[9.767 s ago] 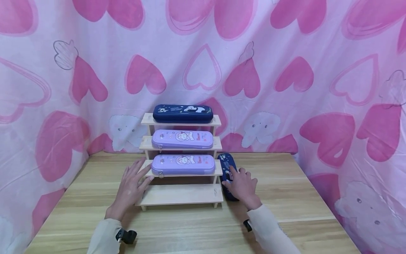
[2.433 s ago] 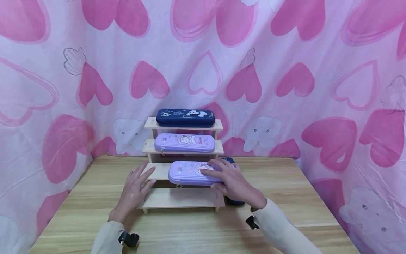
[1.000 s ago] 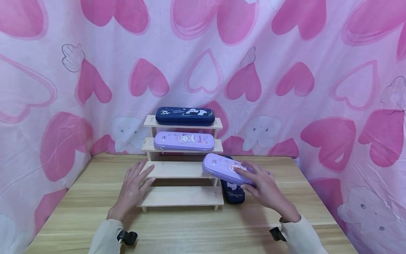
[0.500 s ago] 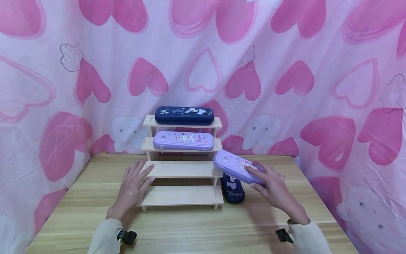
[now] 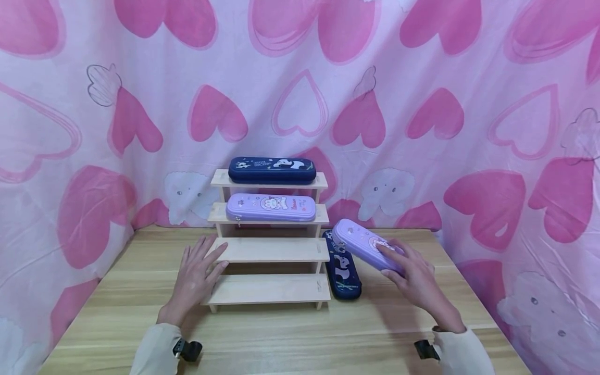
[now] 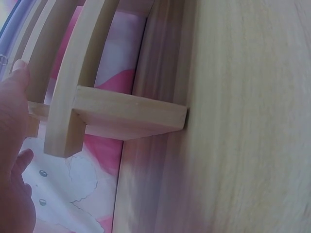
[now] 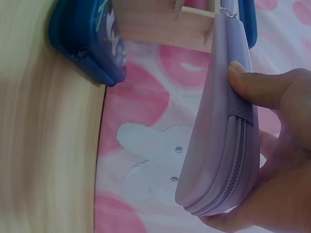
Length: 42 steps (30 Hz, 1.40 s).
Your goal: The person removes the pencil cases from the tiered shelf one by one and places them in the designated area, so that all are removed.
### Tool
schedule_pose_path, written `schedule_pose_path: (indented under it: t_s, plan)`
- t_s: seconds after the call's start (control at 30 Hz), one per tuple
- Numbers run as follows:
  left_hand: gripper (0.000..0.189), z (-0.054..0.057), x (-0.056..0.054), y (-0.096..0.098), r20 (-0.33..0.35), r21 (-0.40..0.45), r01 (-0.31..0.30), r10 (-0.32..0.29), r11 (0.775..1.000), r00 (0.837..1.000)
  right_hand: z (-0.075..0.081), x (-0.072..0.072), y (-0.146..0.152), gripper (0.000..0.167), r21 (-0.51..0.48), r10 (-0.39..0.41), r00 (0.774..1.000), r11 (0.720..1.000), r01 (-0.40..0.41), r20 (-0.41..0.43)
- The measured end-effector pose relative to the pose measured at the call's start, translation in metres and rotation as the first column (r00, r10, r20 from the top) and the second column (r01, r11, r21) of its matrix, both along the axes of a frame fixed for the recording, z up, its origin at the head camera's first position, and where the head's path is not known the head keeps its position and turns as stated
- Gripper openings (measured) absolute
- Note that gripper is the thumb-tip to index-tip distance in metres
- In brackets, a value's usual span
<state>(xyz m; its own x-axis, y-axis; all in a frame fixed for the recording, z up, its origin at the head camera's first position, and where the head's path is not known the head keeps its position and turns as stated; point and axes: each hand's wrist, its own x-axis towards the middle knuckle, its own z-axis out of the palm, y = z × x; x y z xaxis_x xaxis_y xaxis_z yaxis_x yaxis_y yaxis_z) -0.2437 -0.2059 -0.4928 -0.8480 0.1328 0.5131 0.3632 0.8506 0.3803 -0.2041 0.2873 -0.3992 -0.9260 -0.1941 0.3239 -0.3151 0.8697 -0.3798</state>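
Observation:
My right hand (image 5: 414,276) grips a lilac zip pencil case (image 5: 358,242) by its right end, tilted and held up to the right of a stepped wooden rack (image 5: 272,250). In the right wrist view, the thumb lies along the zip side of the lilac pencil case (image 7: 204,160) and fingers reach round the other side. My left hand (image 5: 194,276), fingers spread and fairly straight, rests at the rack's left edge. A navy panda pencil case (image 5: 344,273) lies on the table beside the rack's right side, its far end close to the lifted case.
A second navy pencil case (image 5: 272,172) sits on the top tier, and another lilac pencil case (image 5: 271,207) on the tier below. The two lower tiers are bare. A pink heart-patterned curtain (image 5: 300,52) hangs behind the wooden table (image 5: 262,344).
The lilac pencil case has come off the third tier and moved right, past the navy case, tilting on the way. The right hand earlier lay on the navy case. The left hand stays put.

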Motion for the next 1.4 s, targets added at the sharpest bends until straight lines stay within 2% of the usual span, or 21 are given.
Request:
schedule_pose_path:
  t_s: [0.17,0.57,0.8,0.93,1.1,1.4]
  plan:
    - [0.046,-0.001,0.0,0.001,0.001,0.007,0.003,-0.003,1.0,1.0,-0.004,-0.003,0.004,0.063,-0.002,-0.061,0.996,0.998,0.061,0.067]
    - [0.045,-0.003,0.0,0.002,-0.026,0.03,0.015,-0.014,0.999,1.0,-0.024,-0.02,0.012,0.06,-0.03,-0.162,0.984,0.986,0.164,0.077]
    - [0.045,-0.001,-0.001,0.002,-0.004,0.035,0.016,-0.016,0.999,1.0,-0.036,-0.032,0.011,0.056,-0.065,-0.211,0.973,0.974,0.218,0.098]
    - [0.046,-0.001,-0.001,0.002,0.012,0.031,0.014,-0.015,0.999,1.0,-0.042,-0.038,0.01,0.057,-0.07,-0.255,0.953,0.961,0.269,0.162]
    - [0.045,0.0,0.0,0.002,0.018,0.036,0.008,-0.009,0.999,1.0,-0.05,-0.047,0.009,0.059,-0.058,-0.311,0.916,0.94,0.335,0.252]
    - [0.045,0.0,0.001,0.002,0.022,0.047,0.009,-0.01,0.999,1.0,-0.058,-0.056,0.004,0.055,-0.034,-0.375,0.872,0.914,0.405,0.315]
